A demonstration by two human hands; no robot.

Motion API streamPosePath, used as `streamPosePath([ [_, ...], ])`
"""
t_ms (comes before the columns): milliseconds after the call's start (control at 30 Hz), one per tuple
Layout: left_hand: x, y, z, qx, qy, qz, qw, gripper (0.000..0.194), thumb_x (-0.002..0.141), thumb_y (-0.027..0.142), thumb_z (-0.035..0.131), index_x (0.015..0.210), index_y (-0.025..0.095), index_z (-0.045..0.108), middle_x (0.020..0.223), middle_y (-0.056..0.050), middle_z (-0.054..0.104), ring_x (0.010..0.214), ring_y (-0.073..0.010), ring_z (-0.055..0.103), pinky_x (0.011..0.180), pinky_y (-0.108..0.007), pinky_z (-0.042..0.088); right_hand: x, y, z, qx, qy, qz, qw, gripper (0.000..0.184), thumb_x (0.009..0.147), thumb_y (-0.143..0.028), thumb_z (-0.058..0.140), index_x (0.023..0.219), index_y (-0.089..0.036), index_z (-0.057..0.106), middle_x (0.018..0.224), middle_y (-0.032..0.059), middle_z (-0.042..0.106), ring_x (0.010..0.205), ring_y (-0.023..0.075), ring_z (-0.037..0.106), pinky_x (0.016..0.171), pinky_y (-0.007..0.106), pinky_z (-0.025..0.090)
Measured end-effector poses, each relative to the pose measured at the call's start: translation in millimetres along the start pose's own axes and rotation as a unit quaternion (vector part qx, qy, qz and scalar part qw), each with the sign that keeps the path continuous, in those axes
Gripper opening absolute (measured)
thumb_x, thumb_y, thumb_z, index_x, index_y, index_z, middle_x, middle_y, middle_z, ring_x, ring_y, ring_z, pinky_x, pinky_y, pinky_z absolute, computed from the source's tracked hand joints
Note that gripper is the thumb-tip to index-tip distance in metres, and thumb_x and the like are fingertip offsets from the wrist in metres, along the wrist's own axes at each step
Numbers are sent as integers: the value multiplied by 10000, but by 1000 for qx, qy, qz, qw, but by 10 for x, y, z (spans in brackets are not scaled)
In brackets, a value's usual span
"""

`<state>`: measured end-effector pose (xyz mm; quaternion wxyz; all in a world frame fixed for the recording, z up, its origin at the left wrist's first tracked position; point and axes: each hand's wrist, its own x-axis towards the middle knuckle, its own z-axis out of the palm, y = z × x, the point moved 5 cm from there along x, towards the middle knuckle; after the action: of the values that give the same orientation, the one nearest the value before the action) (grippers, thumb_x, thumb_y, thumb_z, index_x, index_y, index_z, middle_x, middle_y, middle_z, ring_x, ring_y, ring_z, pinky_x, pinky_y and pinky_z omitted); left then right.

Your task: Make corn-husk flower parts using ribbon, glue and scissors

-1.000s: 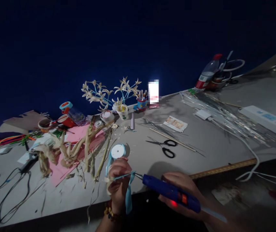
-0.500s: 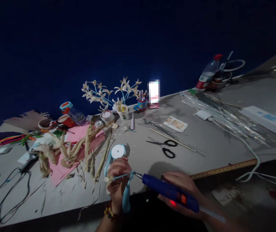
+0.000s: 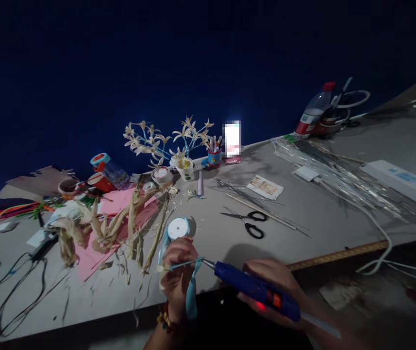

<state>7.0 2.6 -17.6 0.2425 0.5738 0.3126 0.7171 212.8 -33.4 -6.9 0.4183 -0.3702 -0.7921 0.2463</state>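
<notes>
In the head view, my left hand [image 3: 178,270] is closed in a pinch on a thin light-blue wrapped stem [image 3: 186,264]. A light-blue ribbon [image 3: 190,299] hangs down from it beside the wrist. My right hand [image 3: 275,287] is wrapped round a dark-blue glue gun [image 3: 246,282] with a glowing red light. Its metal nozzle meets or nearly meets the stem's tip, and a clear glue stick [image 3: 320,324] sticks out of the back. Just behind my left hand lies a white ribbon spool [image 3: 177,228]. Part of the stem is hidden by my fingers.
Black-handled scissors [image 3: 254,223] and a thin wooden stick [image 3: 262,212] lie ahead. Dried husks [image 3: 105,228] cover pink paper [image 3: 87,255] at left. Husk flowers [image 3: 189,131] stand in a cup [image 3: 185,170] at the back. A power strip [image 3: 405,182] sits at right.
Almost nothing differs. The hanging ribbon and my left hand have shifted very slightly; the glue gun stays at the stem's tip.
</notes>
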Motion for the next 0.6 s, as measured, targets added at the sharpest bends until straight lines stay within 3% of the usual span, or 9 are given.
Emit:
streamPosePath([
  [433,-1,-75,-32,-18,26,-4,999,67,857,258,712,845,222,657,773,7,648,783,-187,657,841,-402,590,-1,25,13,12,7,-18,1000,221,924,-333,552,752,-235,452,608,-32,463,511,141,449,478,270,315],
  [600,-32,-101,-84,3,48,-64,997,127,830,307,737,761,228,666,739,14,664,762,-184,657,814,-379,588,30,20,-90,-28,43,4,999,300,975,-417,505,739,-236,470,597,-25,498,511,138,482,497,263,351],
])
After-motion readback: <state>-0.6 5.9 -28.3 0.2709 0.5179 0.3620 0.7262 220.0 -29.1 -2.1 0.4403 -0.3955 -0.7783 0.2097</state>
